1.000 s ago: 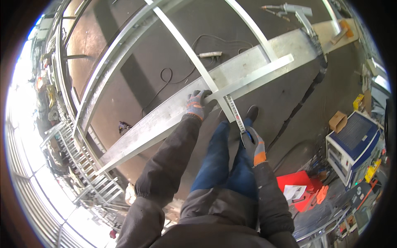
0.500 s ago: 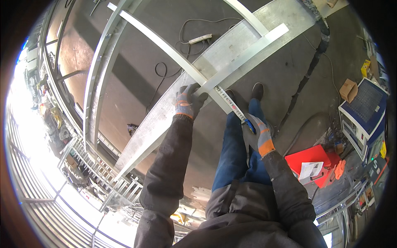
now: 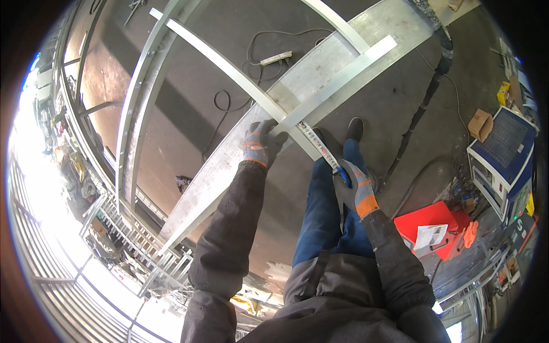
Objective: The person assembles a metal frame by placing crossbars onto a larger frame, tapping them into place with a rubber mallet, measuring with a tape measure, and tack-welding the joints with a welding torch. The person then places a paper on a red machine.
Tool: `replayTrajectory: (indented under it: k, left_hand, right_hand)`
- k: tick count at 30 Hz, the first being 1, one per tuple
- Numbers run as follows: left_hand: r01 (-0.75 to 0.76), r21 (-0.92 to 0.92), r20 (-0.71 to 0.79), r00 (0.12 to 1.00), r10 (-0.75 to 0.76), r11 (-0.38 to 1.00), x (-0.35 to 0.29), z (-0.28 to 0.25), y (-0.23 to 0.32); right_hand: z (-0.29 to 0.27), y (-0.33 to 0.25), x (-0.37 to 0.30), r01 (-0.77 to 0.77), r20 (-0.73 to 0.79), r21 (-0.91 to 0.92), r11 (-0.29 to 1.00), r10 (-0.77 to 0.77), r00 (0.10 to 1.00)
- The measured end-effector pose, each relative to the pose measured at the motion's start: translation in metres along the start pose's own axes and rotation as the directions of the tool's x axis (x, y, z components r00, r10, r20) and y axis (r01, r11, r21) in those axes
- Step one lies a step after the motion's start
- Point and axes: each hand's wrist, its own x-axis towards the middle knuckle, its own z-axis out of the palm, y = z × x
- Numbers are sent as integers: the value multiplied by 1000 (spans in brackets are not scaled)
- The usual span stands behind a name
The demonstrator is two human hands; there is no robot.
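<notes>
My right hand (image 3: 360, 187), in a grey and orange work glove, is closed round a blue tape measure (image 3: 344, 177). Its pulled-out white blade (image 3: 318, 146) runs up and left beside the free end of a long metal bar (image 3: 231, 67), toward the spot where a second flat bar (image 3: 340, 80) crosses it. My left hand (image 3: 260, 143), gloved alike, is closed at the left end of that crossing bar, thumb on the metal. Its fingertips are partly hidden. Under both bars lies a wide metal beam (image 3: 226, 163). The blade's far tip is too small to make out.
A curved metal frame (image 3: 136, 108) stands on the left. On the floor are a power strip (image 3: 276, 58) with looping cable and a dark wrapped hose (image 3: 420, 111). At right sit a red case (image 3: 423, 220), a blue-and-white machine (image 3: 503, 148) and a cardboard box (image 3: 480, 124).
The tape blade lies slightly closer along the long bar's end, and my right hand has shifted a little downward. My left hand keeps its place at the joint.
</notes>
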Motion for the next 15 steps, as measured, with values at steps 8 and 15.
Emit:
replayTrajectory:
  k: [8,15]
  left_hand:
    - [-27,121,-52,998,33,992,-4,2,-2]
    - [-182,102,-17,983,184,978,-2,0,-11]
  right_hand:
    - [9,11,-2,17,-36,69,997,-15,999]
    - [-16,12,-9,12,-122,32,999,-8,992]
